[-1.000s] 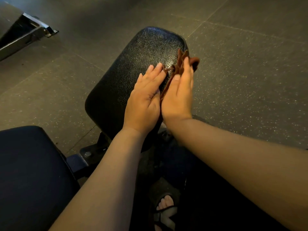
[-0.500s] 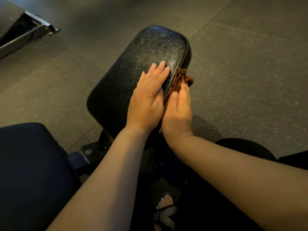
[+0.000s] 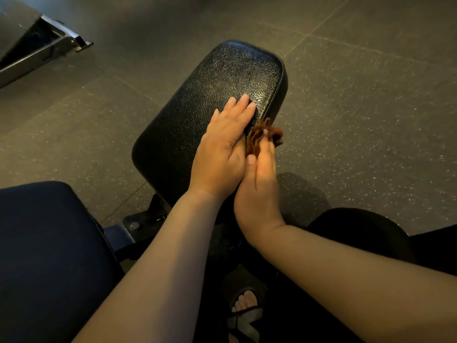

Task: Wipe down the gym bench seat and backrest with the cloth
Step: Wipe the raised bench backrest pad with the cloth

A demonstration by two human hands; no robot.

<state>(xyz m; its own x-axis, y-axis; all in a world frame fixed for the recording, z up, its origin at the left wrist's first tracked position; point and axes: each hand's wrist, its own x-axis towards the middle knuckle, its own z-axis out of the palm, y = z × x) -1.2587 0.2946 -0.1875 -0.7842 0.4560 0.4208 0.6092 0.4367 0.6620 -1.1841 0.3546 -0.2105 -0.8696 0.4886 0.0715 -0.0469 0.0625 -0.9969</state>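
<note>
The black textured bench seat pad (image 3: 217, 90) slants across the middle of the view. My left hand (image 3: 222, 147) lies flat on its near right part, fingers together and pointing to the far end. My right hand (image 3: 259, 184) presses a bunched brown cloth (image 3: 262, 136) against the pad's right side edge, fingers over the cloth. The two hands touch side by side. A dark blue backrest pad (image 3: 44, 256) fills the lower left corner.
The bench's metal frame with a bolt (image 3: 134, 225) joins the two pads. A metal equipment foot (image 3: 49, 43) lies at the top left. Speckled rubber floor tiles (image 3: 371, 107) surround the bench. My sandalled foot (image 3: 244, 308) and dark-clothed knee (image 3: 358, 231) are below.
My right hand has slid the cloth back along the pad's right edge, from near the far end toward me. My left hand stayed flat on the pad.
</note>
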